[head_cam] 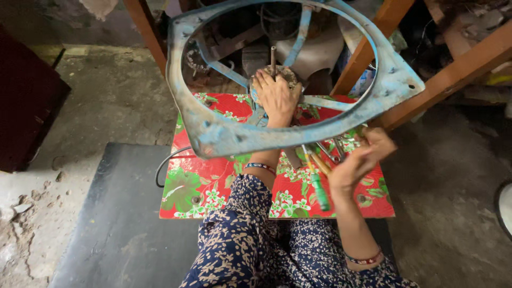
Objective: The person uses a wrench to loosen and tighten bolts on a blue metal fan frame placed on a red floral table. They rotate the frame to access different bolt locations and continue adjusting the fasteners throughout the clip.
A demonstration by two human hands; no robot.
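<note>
A worn light-blue metal fan frame (234, 136), a ring with spokes, stands tilted on a small table with a red floral cover (197, 192). My left hand (276, 96) reaches through the ring and grips the round motor hub (285, 74) at its centre, where a short shaft sticks up. My right hand (360, 162) is below the frame's lower right rim, fingers curled near the rim and some metal tools; whether it holds anything I cannot tell. A green-handled screwdriver (319, 189) lies on the cover just left of that hand.
A black cable (162, 168) curls off the table's left edge. A dark mat (117, 224) lies on the rough concrete floor under me. Orange wooden legs (458, 69) and cluttered parts stand behind the frame. A dark red cabinet (26, 101) is at left.
</note>
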